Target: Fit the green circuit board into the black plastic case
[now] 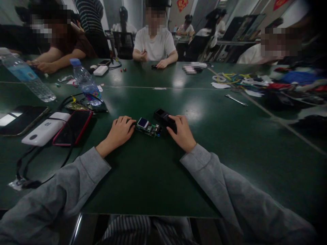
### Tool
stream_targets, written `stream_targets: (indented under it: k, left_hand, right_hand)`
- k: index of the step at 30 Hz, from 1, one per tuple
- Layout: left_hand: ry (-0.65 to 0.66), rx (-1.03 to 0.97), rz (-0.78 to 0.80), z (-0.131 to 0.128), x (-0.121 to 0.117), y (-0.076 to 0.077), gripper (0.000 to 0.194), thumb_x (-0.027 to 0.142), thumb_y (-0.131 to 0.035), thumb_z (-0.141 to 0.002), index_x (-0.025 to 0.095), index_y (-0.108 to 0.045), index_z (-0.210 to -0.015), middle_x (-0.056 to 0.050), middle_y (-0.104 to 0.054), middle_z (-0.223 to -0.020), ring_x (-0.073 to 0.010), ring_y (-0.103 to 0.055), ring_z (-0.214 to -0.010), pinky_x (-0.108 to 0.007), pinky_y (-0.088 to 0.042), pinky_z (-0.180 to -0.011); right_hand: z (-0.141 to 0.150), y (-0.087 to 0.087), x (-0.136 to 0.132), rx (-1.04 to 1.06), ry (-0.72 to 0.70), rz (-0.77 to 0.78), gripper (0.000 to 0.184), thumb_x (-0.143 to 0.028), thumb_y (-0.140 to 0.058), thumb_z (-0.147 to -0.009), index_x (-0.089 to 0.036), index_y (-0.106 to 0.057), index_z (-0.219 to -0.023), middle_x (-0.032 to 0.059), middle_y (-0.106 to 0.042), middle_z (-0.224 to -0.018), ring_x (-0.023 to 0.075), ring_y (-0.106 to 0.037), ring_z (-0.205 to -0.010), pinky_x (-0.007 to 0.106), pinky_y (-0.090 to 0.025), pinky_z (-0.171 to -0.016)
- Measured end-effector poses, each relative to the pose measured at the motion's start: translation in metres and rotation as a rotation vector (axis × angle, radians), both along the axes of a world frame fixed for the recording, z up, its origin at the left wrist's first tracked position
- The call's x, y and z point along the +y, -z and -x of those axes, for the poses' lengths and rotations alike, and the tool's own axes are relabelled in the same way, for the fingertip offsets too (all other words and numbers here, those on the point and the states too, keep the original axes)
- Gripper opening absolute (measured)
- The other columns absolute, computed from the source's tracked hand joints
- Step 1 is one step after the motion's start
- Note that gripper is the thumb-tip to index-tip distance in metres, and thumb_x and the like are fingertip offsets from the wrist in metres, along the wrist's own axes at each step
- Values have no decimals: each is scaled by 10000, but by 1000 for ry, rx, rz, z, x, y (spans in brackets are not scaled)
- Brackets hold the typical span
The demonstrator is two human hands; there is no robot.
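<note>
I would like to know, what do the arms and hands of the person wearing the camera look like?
The left sleeve and right sleeve are long, grey and loose, creased along the arms, with plain wide cuffs at the wrists. The left hand and right hand are bare: no gloves or watch show.

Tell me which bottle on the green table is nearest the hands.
The blue-capped bottle: it stands closer to the left hand, while the pale-capped bottle stands farther left.
</note>
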State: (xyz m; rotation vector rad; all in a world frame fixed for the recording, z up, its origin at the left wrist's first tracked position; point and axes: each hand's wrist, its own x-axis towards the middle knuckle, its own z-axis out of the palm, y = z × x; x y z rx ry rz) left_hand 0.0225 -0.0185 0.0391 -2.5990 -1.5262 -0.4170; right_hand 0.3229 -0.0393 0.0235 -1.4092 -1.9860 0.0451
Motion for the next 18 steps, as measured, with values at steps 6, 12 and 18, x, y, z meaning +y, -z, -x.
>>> stream_targets:
  k: [6, 12, 18]
  left_hand:
    - [-2, -36, 52, 3, 3, 6, 356, 328, -409, -1018, 228, -539, -1333, -126, -541, -1338, -308, -479, -1237, -497, -447, -973]
    - [8, -44, 64, 3, 2, 3, 361, 326, -402, -1016, 228, -533, -1338, -128, -533, -1352, -318, -472, -1247, -512, -446, -982]
    - [5, -44, 73, 3, 2, 2, 369, 328, -400, -1017, 223, -535, -1344, -131, -533, -1354, -316, -469, -1251, -513, -436, -999]
  right_hand:
    - [-1, -1, -3, 27, -14, 30, 483, -271, -574, -903, -232, -487, -1376, 130, -545, -1207, 316, -564, -1139, 546, -529, -972]
    - [-2, -1, -4, 9, -11, 35, 488, -275, -559, -911, -271, -480, -1392, 119, -559, -1194, 320, -584, -1101, 564, -543, -939]
    - [7, -16, -14, 155, 105, -143, 551, -310, -509, -946, -296, -373, -1480, 141, -533, -1281, 358, -547, -1203, 620, -524, -964]
